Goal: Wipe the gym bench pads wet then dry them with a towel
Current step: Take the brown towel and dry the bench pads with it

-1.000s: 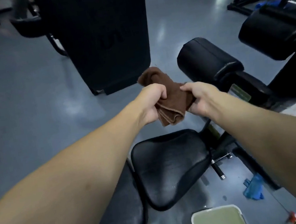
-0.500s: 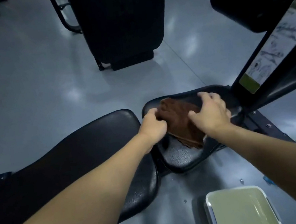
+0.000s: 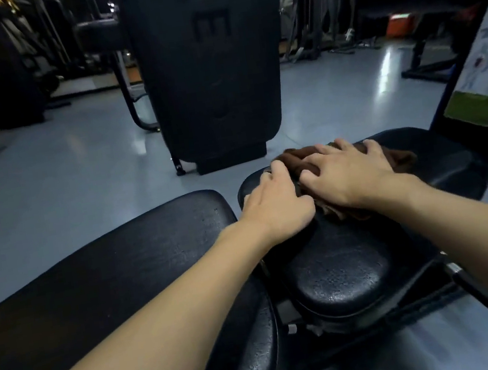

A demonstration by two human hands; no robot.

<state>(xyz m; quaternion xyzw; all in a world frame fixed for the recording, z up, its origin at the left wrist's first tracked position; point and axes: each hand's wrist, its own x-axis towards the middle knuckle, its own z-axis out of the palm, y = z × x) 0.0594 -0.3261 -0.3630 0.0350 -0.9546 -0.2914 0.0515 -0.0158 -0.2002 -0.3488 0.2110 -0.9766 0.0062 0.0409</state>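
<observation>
1. Seat pad (image 3: 341,271) was the largest working surface I tracked: black and textured, its long axis ran from near the camera away toward the upright frame (image 3: 470,56). A longer back pad (image 3: 124,282) lay just beside it on the left.
2. I saw the brown cloth (image 3: 400,158) bunched on the far part of the seat pad, touching it, so the unwiped near part lay toward the body.
3. I noted the right hand (image 3: 352,175) flat on top of the cloth, fingers (image 3: 341,146) spread, pressing rather than clasping.
4. I noted the left hand (image 3: 274,205) at the cloth's left edge, fingers curled; I could not tell whether it pinched fabric.
5. I judged the right hand better placed, so the stroke called for a pull along the long axis toward the body.
</observation>
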